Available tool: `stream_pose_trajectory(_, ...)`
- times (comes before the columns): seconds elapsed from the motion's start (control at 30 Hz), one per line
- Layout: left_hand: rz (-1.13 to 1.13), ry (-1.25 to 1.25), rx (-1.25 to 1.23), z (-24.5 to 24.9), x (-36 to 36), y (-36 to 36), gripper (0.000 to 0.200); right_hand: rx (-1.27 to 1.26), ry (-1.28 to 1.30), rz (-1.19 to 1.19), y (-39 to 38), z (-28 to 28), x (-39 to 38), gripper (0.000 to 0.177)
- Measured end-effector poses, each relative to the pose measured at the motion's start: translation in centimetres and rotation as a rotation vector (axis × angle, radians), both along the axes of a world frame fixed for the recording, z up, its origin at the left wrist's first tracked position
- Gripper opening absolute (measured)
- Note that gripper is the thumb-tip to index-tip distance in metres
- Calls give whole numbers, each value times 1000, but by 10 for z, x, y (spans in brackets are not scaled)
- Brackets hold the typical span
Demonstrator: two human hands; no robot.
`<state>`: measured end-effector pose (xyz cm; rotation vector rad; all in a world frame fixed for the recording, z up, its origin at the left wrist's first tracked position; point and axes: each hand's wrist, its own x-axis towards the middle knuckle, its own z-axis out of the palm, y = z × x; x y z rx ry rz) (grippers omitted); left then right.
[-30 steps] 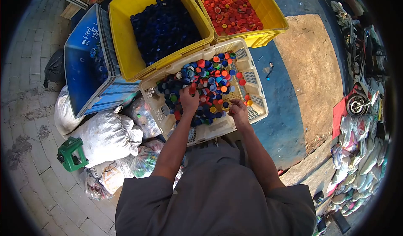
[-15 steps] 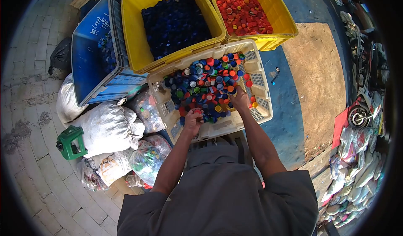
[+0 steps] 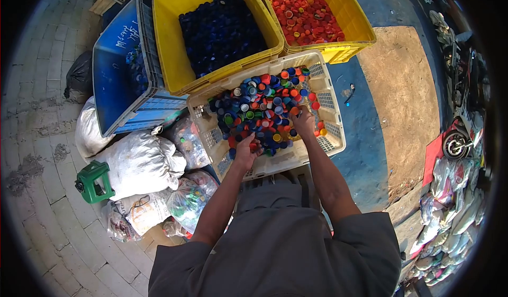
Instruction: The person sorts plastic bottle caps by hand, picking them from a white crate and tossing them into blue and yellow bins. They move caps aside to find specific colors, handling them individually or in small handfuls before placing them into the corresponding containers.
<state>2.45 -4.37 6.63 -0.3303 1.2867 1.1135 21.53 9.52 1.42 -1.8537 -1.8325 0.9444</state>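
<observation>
A white plastic crate in front of me holds a mix of bottle caps in blue, red, orange, green and white. My left hand is over its near left part, fingers curled round red bottle caps that show at the fingertips. On the right side of the pile, my right hand points down among the caps with its fingers drawn together. Whatever its fingertips hold is hidden.
Beyond the crate stand a yellow bin of dark blue caps and another yellow bin of red caps. A blue bin leans at left, beside white sacks, a green jug and clear bags. A motorcycle wheel is at right.
My left hand has turned over slightly, and its fingers now cover more of the red caps. The right hand stays at nearly the same spot in the pile.
</observation>
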Motion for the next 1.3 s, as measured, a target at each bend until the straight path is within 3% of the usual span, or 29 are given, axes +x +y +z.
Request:
stream_pose_trajectory(0.07, -44, 48, -9, -2, 0, 12, 23, 0, 116, -147, -1, -4, 6, 29)
stream_pose_trajectory(0.13, -117, 96, 2, -7, -2, 28, 27, -389, 609, -339, 0, 2, 19, 27)
stream_pose_trajectory(0.17, -198, 175, 27, -11, 0, 38, 27, -577, 861, -431, 1, 6, 26, 26)
stream_pose_trajectory(0.23, -356, 333, 82, -11, 4, 63, 28, -643, 1198, -525, -9, 34, 29, 28)
stream_pose_trajectory(0.3, -540, 683, 229, -17, 14, 91, 25, -686, 1429, -497, -21, 53, 37, 36)
stream_pose_trajectory(0.47, -942, 1384, 518, -24, 37, 155, 38, -672, 1536, -554, -42, 73, 46, 39)
stream_pose_trajectory(0.63, -1341, 1575, 588, -24, 59, 192, 53, -636, 1556, -557, -62, 84, 53, 43)
stream_pose_trajectory(0.73, -1460, 1602, 645, -37, 64, 199, 47, -632, 1552, -543, -69, 87, 56, 47)
stream_pose_trajectory(0.9, -1403, 1625, 601, -55, 63, 205, 38, -626, 1545, -543, -74, 89, 59, 47)
stream_pose_trajectory(1.0, -1251, 1525, 647, -57, 59, 205, 34, -639, 1565, -553, -72, 94, 59, 45)
stream_pose_trajectory(1.1, -900, 1052, 604, -51, 59, 201, 28, -644, 1618, -554, -64, 97, 57, 45)
stream_pose_trajectory(1.2, -659, 238, 319, 2, 51, 184, 22, -635, 1654, -599, -56, 96, 51, 46)
stream_pose_trajectory(1.3, -466, 72, 305, 20, 52, 155, 20, -618, 1660, -673, -47, 92, 41, 46)
